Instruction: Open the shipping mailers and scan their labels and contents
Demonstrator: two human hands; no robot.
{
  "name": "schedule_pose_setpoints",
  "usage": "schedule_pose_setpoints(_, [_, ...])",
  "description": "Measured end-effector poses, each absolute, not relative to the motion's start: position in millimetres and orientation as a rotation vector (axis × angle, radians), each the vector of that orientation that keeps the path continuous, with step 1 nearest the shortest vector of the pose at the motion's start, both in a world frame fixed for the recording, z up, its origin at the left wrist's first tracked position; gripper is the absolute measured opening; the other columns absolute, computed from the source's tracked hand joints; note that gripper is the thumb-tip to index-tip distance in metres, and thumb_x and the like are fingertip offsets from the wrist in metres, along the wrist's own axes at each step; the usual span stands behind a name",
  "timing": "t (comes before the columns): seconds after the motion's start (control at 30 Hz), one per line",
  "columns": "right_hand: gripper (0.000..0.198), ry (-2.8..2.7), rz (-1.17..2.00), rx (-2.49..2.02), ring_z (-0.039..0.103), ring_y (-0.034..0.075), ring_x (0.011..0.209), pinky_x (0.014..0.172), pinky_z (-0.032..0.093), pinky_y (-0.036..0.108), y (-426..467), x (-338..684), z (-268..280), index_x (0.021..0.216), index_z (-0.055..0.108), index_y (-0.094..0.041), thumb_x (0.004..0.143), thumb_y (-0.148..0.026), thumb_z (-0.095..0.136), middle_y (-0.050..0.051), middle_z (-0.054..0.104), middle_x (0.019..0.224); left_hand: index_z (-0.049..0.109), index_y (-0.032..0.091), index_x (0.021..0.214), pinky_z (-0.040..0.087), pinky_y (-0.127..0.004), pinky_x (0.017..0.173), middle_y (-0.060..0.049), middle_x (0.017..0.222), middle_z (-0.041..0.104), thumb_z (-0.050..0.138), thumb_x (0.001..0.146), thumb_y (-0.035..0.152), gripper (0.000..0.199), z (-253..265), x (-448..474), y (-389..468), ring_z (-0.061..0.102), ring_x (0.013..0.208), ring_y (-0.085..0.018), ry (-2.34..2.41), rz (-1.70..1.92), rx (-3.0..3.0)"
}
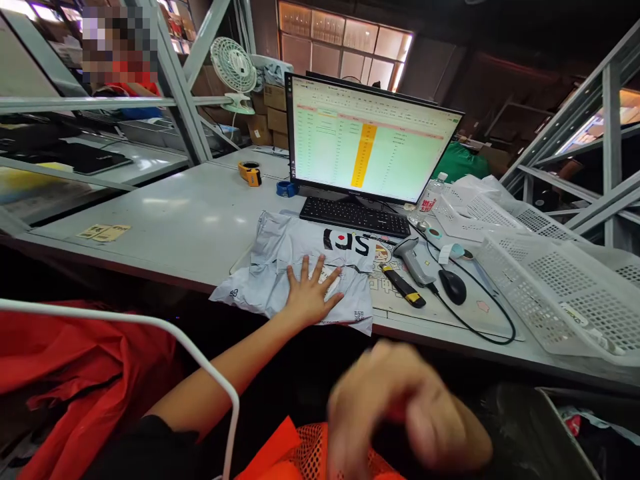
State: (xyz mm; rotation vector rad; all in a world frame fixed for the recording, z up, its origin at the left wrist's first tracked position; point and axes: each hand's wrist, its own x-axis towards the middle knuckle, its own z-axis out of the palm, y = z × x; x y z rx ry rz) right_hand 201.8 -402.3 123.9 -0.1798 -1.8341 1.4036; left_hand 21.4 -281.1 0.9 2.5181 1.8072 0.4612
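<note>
A white plastic mailer bag [270, 287] with black lettering lies at the table's front edge, its lower side hanging a little over. My left hand [310, 293] rests flat on top of it, fingers spread. Below the edge, close to the camera, my right hand [400, 407] is raised and smeared by motion. Its fingers look bent, but whether they hold anything cannot be made out. Right of the bag are a yellow-and-black utility knife [403, 287], a grey barcode scanner [414, 262] and a black mouse [453, 287].
Behind the bag stand a black keyboard [355, 216] and a monitor [370, 143] showing a spreadsheet. White perforated baskets [555, 293] line the right side. An orange tape roll [250, 173] and a blue one [287, 189] sit further back. A person [135, 87] is beyond the frame at left.
</note>
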Motion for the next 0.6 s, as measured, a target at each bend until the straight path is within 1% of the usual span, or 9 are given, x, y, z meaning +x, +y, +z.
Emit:
schedule_pose_setpoints(0.07, [0.040, -1.786, 1.031, -0.578, 0.068, 0.022, 0.073, 0.076, 0.057, 0.036, -357, 232, 125, 0.127, 0.074, -0.024, 0.103, -0.049, 0.054, 0.006, 0.074, 0.084, 0.043, 0.029, 0.163, 0.011, -0.076, 0.125, -0.012, 0.176, 0.019, 0.048, 0.105, 0.059, 0.066, -2, 23, -295, 0.009, 0.163, -0.046, 1.763, 0.553, 2.599])
schedule_pose_setpoints(0.1, [0.038, -1.736, 0.705, -0.888, 0.069, 0.023, 0.080, 0.083, 0.057, 0.038, -330, 250, 122, 0.129, 0.072, -0.024, 0.100, -0.046, 0.060, 0.006, 0.075, 0.090, 0.044, 0.024, 0.163, 0.012, -0.070, 0.129, -0.013, 0.174, 0.024, 0.046, 0.106, 0.058, 0.067, -5, 24, -303, 0.014, 0.163, -0.042, 1.712, 0.590, 2.652])
schedule_pose_setpoints(0.17, [0.047, -1.638, 0.246, -1.410, 0.070, 0.028, 0.098, 0.096, 0.054, 0.045, -275, 290, 109, 0.134, 0.067, -0.016, 0.098, -0.045, 0.059, 0.013, 0.075, 0.109, 0.044, 0.018, 0.163, 0.012, -0.062, 0.132, -0.013, 0.171, 0.034, 0.042, 0.107, 0.060, 0.070, -16, 27, -316, 0.021, 0.162, -0.036, 1.597, 0.635, 2.735])
schedule_pose_setpoints(0.23, [0.054, -1.676, 0.025, -1.856, 0.064, 0.034, 0.121, 0.109, 0.047, 0.047, -231, 324, 89, 0.139, 0.062, -0.006, 0.096, -0.038, 0.059, 0.023, 0.069, 0.129, 0.039, 0.018, 0.165, 0.006, -0.062, 0.133, -0.011, 0.170, 0.037, 0.043, 0.105, 0.065, 0.076, -29, 31, -325, 0.023, 0.162, -0.036, 1.532, 0.663, 2.776])
schedule_pose_setpoints(0.3, [0.057, -1.743, -0.003, -2.201, 0.059, 0.038, 0.130, 0.111, 0.045, 0.047, -204, 343, 69, 0.143, 0.057, -0.004, 0.098, -0.039, 0.059, 0.027, 0.064, 0.136, 0.032, 0.021, 0.168, -0.002, -0.064, 0.132, -0.009, 0.171, 0.035, 0.048, 0.102, 0.068, 0.082, -42, 35, -328, 0.020, 0.162, -0.037, 1.510, 0.679, 2.805])
schedule_pose_setpoints(0.37, [0.059, -1.772, 0.044, -2.395, 0.060, 0.039, 0.130, 0.107, 0.047, 0.045, -193, 346, 53, 0.143, 0.054, -0.005, 0.099, -0.045, 0.060, 0.026, 0.064, 0.135, 0.026, 0.024, 0.170, -0.006, -0.066, 0.130, -0.008, 0.172, 0.032, 0.052, 0.101, 0.067, 0.085, -50, 37, -328, 0.016, 0.163, -0.038, 1.507, 0.667, 2.830])
schedule_pose_setpoints(0.43, [0.057, -1.745, 0.060, -2.465, 0.062, 0.038, 0.128, 0.104, 0.049, 0.044, -188, 339, 44, 0.142, 0.053, -0.006, 0.099, -0.043, 0.060, 0.026, 0.064, 0.134, 0.022, 0.026, 0.171, -0.007, -0.068, 0.129, -0.006, 0.174, 0.030, 0.054, 0.100, 0.065, 0.087, -54, 37, -326, 0.011, 0.163, -0.039, 1.518, 0.642, 2.843])
schedule_pose_setpoints(0.5, [0.054, -1.689, 0.046, -2.492, 0.062, 0.038, 0.128, 0.103, 0.050, 0.045, -185, 330, 43, 0.142, 0.052, -0.004, 0.098, -0.034, 0.058, 0.027, 0.063, 0.135, 0.018, 0.027, 0.171, -0.009, -0.070, 0.128, -0.004, 0.174, 0.027, 0.055, 0.101, 0.062, 0.087, -54, 37, -326, 0.007, 0.164, -0.040, 1.519, 0.626, 2.852])
schedule_pose_setpoints(0.6, [0.047, -1.649, 0.055, -2.509, 0.065, 0.039, 0.123, 0.099, 0.052, 0.044, -183, 324, 59, 0.136, 0.058, -0.003, 0.099, -0.033, 0.056, 0.028, 0.067, 0.128, 0.016, 0.027, 0.171, -0.013, -0.072, 0.126, -0.002, 0.175, 0.025, 0.055, 0.102, 0.059, 0.085, -52, 36, -327, 0.003, 0.164, -0.041, 1.507, 0.618, 2.861])
